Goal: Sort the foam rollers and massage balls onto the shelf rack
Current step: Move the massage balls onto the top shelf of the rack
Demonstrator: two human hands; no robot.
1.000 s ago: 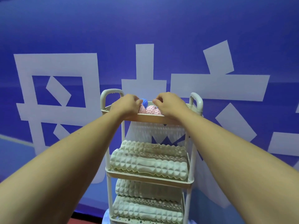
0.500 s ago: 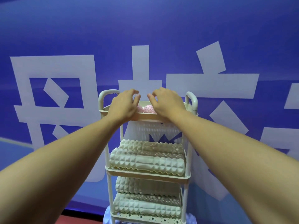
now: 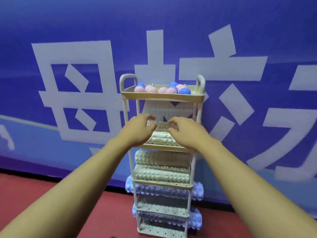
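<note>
Head view: both hands (image 3: 161,129), fingers loosely curled and holding nothing, hover at the white roller (image 3: 162,139) on the rack (image 3: 163,97).

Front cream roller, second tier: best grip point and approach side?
Grip the front cream roller around its midsection, coming from the open front of the rack, probably over the low tray lip. It lies on its side across the tier, and the corner posts block its ends. The left hand and right hand already hover there, fingers curled.

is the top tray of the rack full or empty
Partly filled: pink and blue spiky massage balls sit in the top tray, with bare tray floor at its right end.
</note>
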